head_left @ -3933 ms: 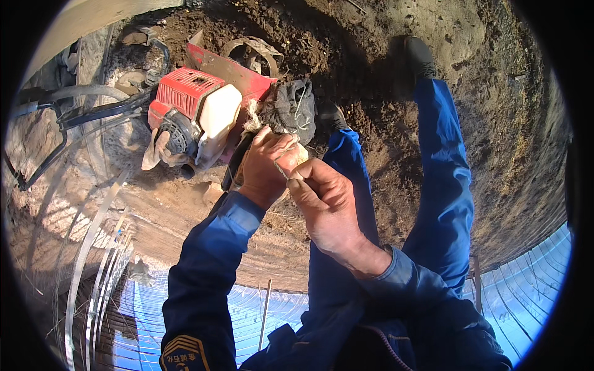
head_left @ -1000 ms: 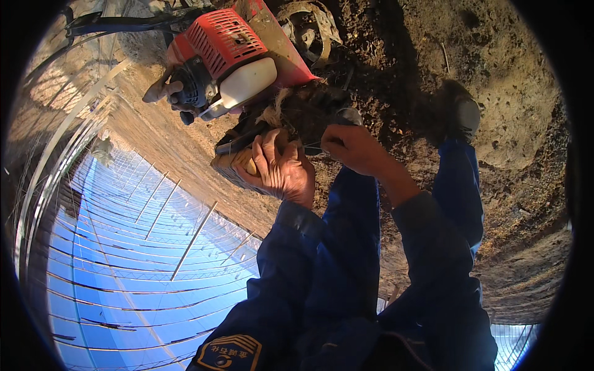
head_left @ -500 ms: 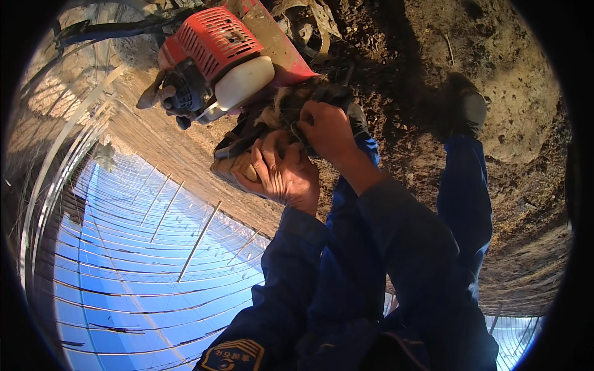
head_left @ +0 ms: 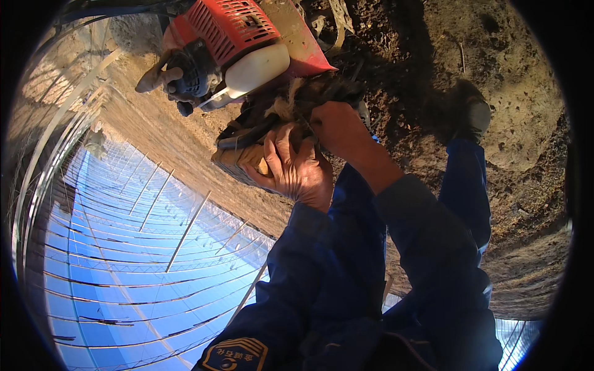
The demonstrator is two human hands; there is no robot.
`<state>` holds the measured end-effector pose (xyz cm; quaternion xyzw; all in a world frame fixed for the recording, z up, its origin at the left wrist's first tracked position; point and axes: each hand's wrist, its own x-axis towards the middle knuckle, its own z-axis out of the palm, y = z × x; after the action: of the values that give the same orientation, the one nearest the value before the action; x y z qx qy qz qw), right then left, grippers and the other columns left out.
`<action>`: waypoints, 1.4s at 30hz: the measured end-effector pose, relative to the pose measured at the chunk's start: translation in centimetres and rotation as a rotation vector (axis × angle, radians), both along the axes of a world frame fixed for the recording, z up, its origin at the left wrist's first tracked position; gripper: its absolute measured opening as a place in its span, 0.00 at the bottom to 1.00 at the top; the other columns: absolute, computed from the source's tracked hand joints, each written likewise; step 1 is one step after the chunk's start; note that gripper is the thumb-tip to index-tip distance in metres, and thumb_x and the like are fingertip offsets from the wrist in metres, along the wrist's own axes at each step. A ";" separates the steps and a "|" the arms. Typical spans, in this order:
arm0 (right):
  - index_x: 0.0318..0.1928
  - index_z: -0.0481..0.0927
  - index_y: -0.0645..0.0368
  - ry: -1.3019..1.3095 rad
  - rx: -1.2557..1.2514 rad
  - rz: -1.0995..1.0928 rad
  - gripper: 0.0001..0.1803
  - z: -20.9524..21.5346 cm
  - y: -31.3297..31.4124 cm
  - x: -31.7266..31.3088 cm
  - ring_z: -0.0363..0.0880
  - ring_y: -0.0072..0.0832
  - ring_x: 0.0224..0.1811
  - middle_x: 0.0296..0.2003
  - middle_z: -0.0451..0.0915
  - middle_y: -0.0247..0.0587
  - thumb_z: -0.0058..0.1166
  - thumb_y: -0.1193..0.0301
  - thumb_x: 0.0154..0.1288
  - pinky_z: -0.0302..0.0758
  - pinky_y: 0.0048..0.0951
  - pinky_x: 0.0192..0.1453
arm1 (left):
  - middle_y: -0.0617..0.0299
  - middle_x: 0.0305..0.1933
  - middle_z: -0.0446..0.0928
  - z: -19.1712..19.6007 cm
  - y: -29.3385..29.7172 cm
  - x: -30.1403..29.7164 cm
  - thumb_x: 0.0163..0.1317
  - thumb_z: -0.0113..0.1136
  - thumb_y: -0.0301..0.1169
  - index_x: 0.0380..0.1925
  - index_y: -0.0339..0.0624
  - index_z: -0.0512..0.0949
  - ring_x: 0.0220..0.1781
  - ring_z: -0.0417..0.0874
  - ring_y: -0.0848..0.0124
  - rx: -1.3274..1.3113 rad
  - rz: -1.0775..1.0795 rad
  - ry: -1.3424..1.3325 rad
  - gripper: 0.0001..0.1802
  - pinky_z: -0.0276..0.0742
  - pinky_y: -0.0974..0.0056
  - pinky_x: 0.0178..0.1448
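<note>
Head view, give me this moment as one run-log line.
left hand on tan block-like piece | right hand curled near frayed fibre tuft, hold unclear | red engine with white tank, upper left

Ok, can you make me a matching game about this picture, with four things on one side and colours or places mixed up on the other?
Things:
1. tank
2. left hand
3. slotted cover
4. trousers

Clues:
A. blue
B. red
C. touching a tan thing
D. creamy white

Right pairs: 1-D, 2-C, 3-B, 4-A
</note>
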<state>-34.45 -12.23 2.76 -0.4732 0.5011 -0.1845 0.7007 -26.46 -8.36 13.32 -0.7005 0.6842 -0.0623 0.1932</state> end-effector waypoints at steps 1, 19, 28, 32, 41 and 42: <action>0.34 0.89 0.62 -0.028 0.029 -0.006 0.08 -0.1 -0.2 -0.1 0.88 0.56 0.40 0.34 0.86 0.58 0.62 0.70 0.63 0.84 0.52 0.47 | 0.79 0.67 0.82 0.0 0.0 0.0 0.59 0.71 0.39 0.36 0.74 0.84 0.78 0.74 0.64 0.001 0.002 -0.004 0.08 0.26 0.30 0.86; 0.35 0.93 0.60 -0.105 0.445 -0.219 0.13 1.0 1.9 0.8 0.91 0.48 0.39 0.34 0.89 0.55 0.62 0.64 0.63 0.86 0.47 0.42 | 0.79 0.64 0.82 -2.2 1.3 1.5 0.62 0.74 0.34 0.59 0.60 0.67 0.76 0.74 0.71 -0.331 0.501 0.914 0.30 0.21 0.46 0.89; 0.36 0.94 0.59 -0.314 0.874 -0.351 0.12 1.0 2.1 0.3 0.91 0.44 0.36 0.33 0.89 0.54 0.63 0.66 0.61 0.84 0.42 0.39 | 0.78 0.66 0.80 -2.4 1.2 1.0 0.63 0.73 0.34 0.72 0.51 0.56 0.79 0.68 0.75 -0.304 0.363 0.736 0.44 0.20 0.45 0.90; 0.35 0.93 0.62 0.011 0.361 -0.234 0.10 1.1 1.8 0.7 0.91 0.45 0.36 0.32 0.89 0.57 0.64 0.69 0.60 0.84 0.43 0.40 | 0.79 0.67 0.80 -2.0 1.6 1.4 0.61 0.74 0.40 0.69 0.52 0.59 0.81 0.67 0.75 -0.236 0.403 0.730 0.41 0.20 0.43 0.89; 0.32 0.91 0.65 -0.279 0.841 -0.336 0.09 0.8 1.2 1.5 0.90 0.48 0.35 0.31 0.88 0.59 0.64 0.71 0.59 0.83 0.46 0.40 | 0.77 0.64 0.83 -1.4 0.1 0.2 0.59 0.74 0.43 0.37 0.70 0.83 0.76 0.75 0.71 -0.234 0.365 0.552 0.08 0.22 0.36 0.88; 0.33 0.91 0.65 -0.334 0.927 -0.351 0.09 0.8 1.3 1.5 0.90 0.47 0.35 0.32 0.88 0.58 0.64 0.71 0.59 0.83 0.46 0.40 | 0.78 0.64 0.83 -1.1 0.0 0.2 0.59 0.74 0.43 0.37 0.70 0.83 0.76 0.75 0.71 -0.138 0.242 0.315 0.08 0.22 0.36 0.88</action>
<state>-32.97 -10.97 3.57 0.0134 0.4834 -0.1310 0.8654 -26.26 -8.39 12.20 -0.7903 0.6108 0.0250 0.0417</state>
